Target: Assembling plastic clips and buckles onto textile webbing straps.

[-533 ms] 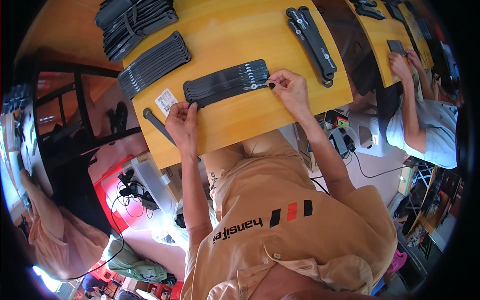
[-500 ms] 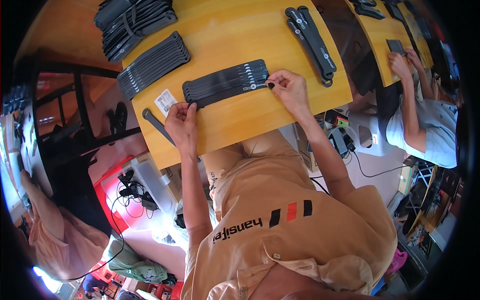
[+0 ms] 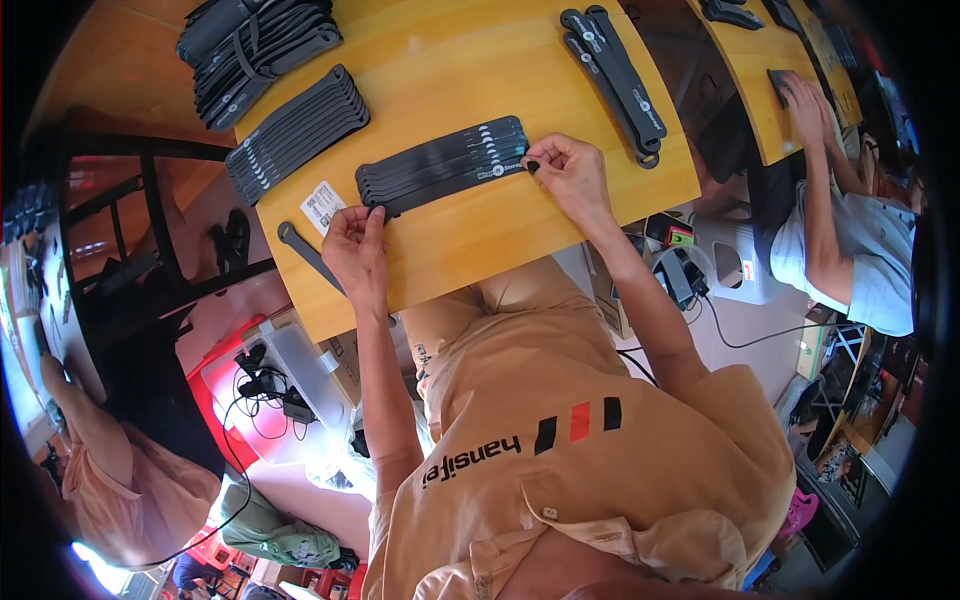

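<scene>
On the tabletop (image 3: 450, 70) over there lies a fan of black straps (image 3: 430, 163). The left hand (image 3: 357, 245) and right hand (image 3: 570, 180) have their fingers (image 3: 376, 216) pinched together on opposite ends of the nearest strap (image 3: 450, 187) (sensible hold, since they look light, floppy, easily slid askew).

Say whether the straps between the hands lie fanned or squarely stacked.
Fanned: the black straps overlap in a staggered row, each only partly covering the next.
</scene>
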A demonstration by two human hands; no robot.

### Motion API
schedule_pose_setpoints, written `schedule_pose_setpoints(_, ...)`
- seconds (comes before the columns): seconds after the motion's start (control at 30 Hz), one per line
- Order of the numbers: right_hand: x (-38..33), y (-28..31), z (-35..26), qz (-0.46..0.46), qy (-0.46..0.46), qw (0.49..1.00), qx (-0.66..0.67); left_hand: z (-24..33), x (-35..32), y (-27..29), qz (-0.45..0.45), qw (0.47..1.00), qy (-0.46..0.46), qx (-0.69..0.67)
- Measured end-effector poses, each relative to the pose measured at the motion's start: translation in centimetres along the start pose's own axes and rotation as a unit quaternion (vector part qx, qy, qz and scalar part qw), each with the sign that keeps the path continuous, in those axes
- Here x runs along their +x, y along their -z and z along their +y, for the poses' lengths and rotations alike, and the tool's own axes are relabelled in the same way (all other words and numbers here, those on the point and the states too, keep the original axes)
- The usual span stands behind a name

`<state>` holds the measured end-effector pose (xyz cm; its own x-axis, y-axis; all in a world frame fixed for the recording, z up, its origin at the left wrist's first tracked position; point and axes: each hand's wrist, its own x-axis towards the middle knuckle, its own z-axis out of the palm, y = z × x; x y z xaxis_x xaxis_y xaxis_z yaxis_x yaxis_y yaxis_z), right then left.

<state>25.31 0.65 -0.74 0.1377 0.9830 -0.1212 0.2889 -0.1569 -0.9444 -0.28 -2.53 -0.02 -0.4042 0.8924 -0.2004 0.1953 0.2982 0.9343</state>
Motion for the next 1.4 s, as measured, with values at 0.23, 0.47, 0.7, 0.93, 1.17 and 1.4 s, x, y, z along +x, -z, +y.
schedule_pose_setpoints(0.23,0.0,0.0,-0.2,0.006,0.001,1.000,0.000,0.4,0.0,-0.1,0.003,1.000,0.016,0.017)
schedule_pose_setpoints(0.47,0.0,-0.2,0.1,-0.001,-0.002,1.000,-0.007,0.1,0.2,0.0,0.011,1.000,-0.003,0.009)
schedule_pose_setpoints(0.7,0.0,-0.1,-0.1,0.010,-0.007,1.000,0.012,0.8,-0.1,-0.2,0.012,1.000,0.008,0.026)
schedule_pose_setpoints(0.93,0.0,-0.2,0.3,0.005,0.002,1.000,0.001,0.6,0.0,-0.3,0.021,0.999,0.003,0.047)
schedule_pose_setpoints(1.17,0.0,-0.2,-0.1,0.010,0.008,1.000,-0.013,1.1,-0.2,-0.4,0.026,0.998,-0.004,0.058)
schedule_pose_setpoints(1.4,0.0,-0.2,0.0,0.009,0.015,1.000,-0.019,1.4,-0.3,-0.4,0.033,0.997,-0.003,0.068)
